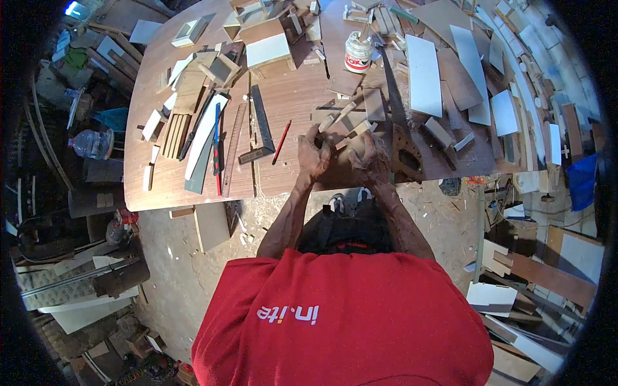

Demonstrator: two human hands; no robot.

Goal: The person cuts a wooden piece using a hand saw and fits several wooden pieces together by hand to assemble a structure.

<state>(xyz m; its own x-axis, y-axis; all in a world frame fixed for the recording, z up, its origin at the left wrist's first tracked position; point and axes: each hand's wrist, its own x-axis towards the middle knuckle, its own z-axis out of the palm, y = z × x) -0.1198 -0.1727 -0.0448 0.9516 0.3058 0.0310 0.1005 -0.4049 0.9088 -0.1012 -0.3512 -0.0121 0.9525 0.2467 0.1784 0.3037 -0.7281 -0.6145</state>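
Note:
Both hands work at the table's near edge over small pieces of wood. My left hand (pixel 313 156) is closed with its fingertips at a small light wood block (pixel 326 123). Curled round the end of a short wood strip (pixel 353 134), my right hand (pixel 371 162) faces it from the right. Thin sticks and flat brown boards (pixel 373 104) lie just beyond the fingers. A handsaw (pixel 405 151) rests right of my right hand, its blade pointing away. To the left of my left hand are a red pencil (pixel 281 142) and a try square (pixel 259 128).
An open white glue jar (pixel 358 53) stands farther back. White and brown panels (pixel 423 76) cover the table's right side. At left lie a ruler (pixel 235 149), a blue-and-red tool (pixel 217 145) and wooden strips (pixel 175 136). Small box assemblies (pixel 269 51) sit at the back. Offcuts clutter the floor.

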